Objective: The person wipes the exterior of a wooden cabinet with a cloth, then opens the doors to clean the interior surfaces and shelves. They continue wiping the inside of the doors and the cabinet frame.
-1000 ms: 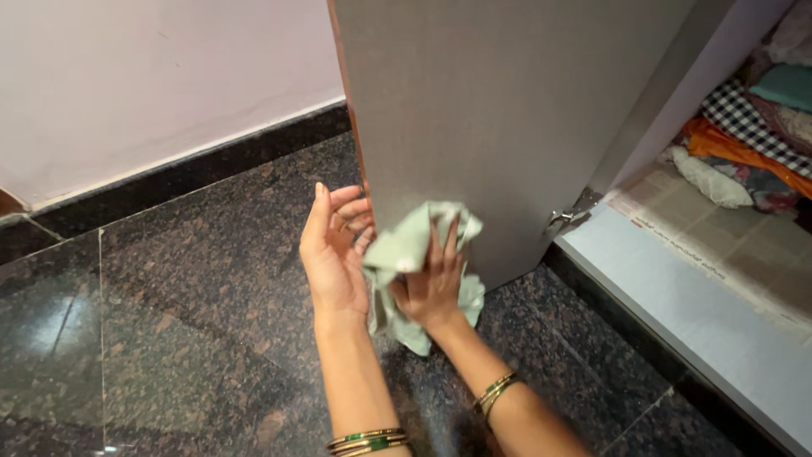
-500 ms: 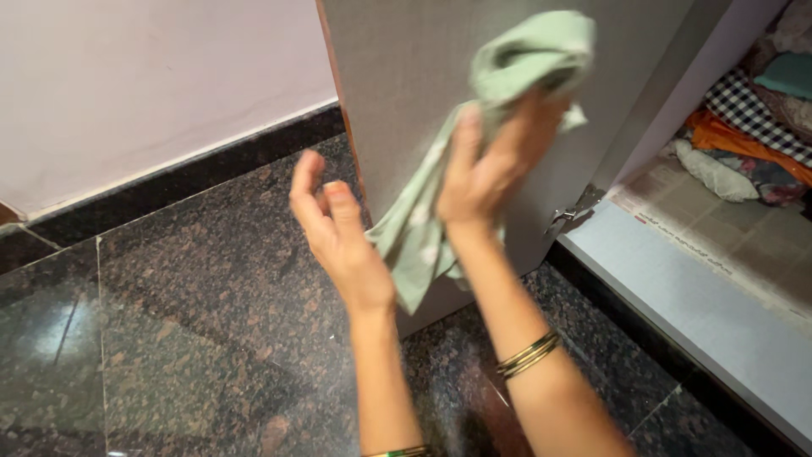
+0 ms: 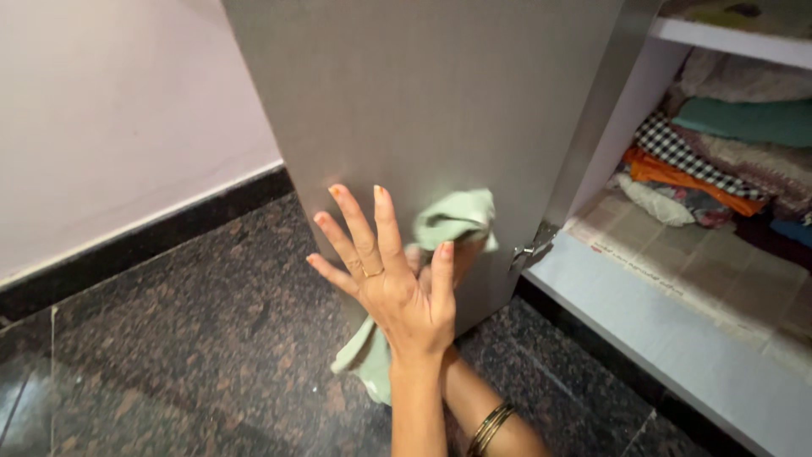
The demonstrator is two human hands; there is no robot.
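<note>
Lowered, right hand [image 3: 457, 262] presses soft green cloth [image 3: 452, 222] against smooth door [image 3: 423, 101].

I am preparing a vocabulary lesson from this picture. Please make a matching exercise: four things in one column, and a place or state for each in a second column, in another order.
Things:
1. pale green cleaning cloth
2. left hand
3. folded clothes in mixed colours
4. dark speckled stone floor

Places or states:
A. stacked on the open cupboard shelf
B. under the grey cupboard door
C. fingers spread open, in front of the cloth
D. pressed against the door, one end hanging down

Pairs: 1-D, 2-C, 3-A, 4-B
</note>
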